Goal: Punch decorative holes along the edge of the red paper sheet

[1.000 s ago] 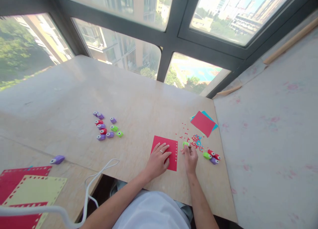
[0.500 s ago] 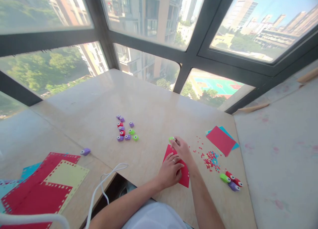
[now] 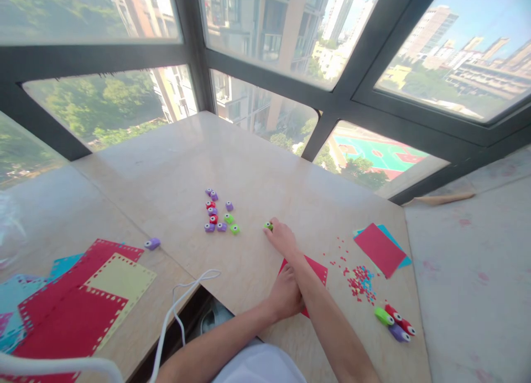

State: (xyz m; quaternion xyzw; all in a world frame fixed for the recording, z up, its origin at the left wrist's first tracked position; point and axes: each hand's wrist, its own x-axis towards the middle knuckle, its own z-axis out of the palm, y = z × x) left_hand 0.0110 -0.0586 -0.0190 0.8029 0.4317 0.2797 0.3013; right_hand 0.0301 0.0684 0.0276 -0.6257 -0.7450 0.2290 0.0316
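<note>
Past the far edge of the square red paper sheet point(image 3: 317, 270), the right hand point(image 3: 283, 237) reaches forward, fingertips pinching a small green plastic paper punch point(image 3: 269, 226) low over the smooth beige stone tabletop point(image 3: 174, 167). Setting it down flat, just beside the cluster of purple, red and green punches point(image 3: 218, 214), would keep them tidy. The left hand point(image 3: 286, 294) presses flat on the sheet, fingers hidden under the right forearm. Tiny red and blue confetti point(image 3: 360, 280) lies scattered to the right.
</note>
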